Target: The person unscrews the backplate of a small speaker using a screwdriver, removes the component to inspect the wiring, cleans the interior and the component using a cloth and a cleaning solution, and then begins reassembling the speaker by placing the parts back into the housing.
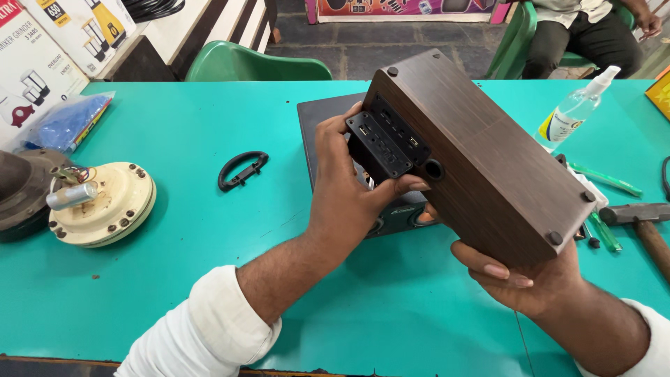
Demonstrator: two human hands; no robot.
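Above the teal table (pixel 209 126), tilted: brown wood-grain speaker box (pixel 481 153), held off the surface over a dark flat panel (pixel 322 132). Right hand (pixel 523 276) cups the box's lower near corner from below, fingers curled closed around the edge. Left hand (pixel 349 188) pinches a black control module (pixel 380 145) between thumb and fingers, module sitting at the rectangular cutout in the box's side, partly out of it. Left of the hands: black D-shaped handle (pixel 242 169) lying flat, further left a cream ceiling-fan motor (pixel 105 204). Right side: clear spray bottle (pixel 576 106), green screwdrivers (pixel 606 180), hammer (pixel 645 223). Green chair (pixel 255 64) behind table.
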